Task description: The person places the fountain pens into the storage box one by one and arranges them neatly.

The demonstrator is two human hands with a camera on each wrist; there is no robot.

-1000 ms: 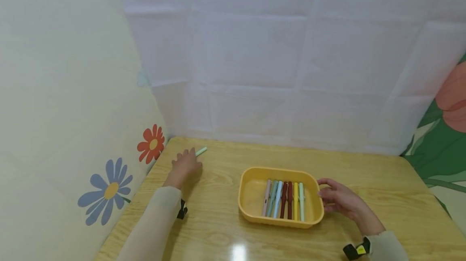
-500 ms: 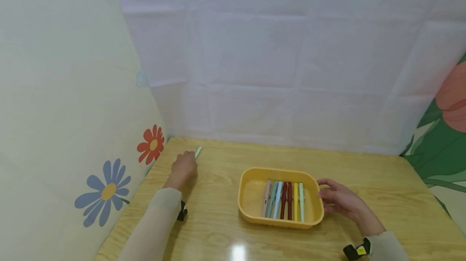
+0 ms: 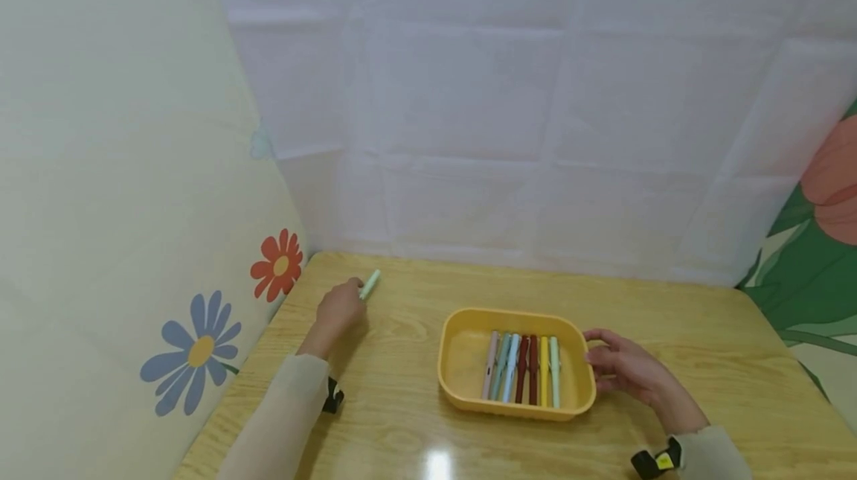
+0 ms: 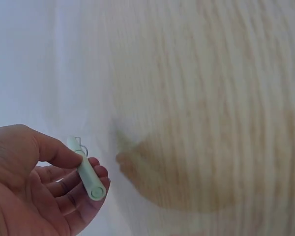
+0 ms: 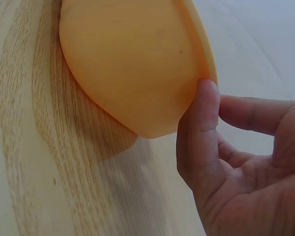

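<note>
Over the far left of the table, my left hand (image 3: 340, 309) pinches a light green pen (image 3: 370, 284) between thumb and fingers. The left wrist view shows this pen (image 4: 91, 179) with its wire clip and round end turned toward the camera. My right hand (image 3: 632, 370) holds the right end of a yellow plastic basket (image 3: 462, 402), thumb and fingertips at its rim. Close up in the right wrist view, a fingertip presses the outer wall of the basket (image 5: 132, 59). Inside lie several pens (image 3: 522, 368) side by side: pink, teal, light blue, dark red, yellow and light green.
The wood-grain table (image 3: 388, 391) carries the basket right of its middle. A white cloth (image 3: 469, 130) hangs along the back edge. Flower-patterned sheets stand at the left (image 3: 100, 205) and right sides.
My left hand's spread fingers have closed on the light green pen, and the pen has turned to a steeper angle. The right hand and basket have stayed put.
</note>
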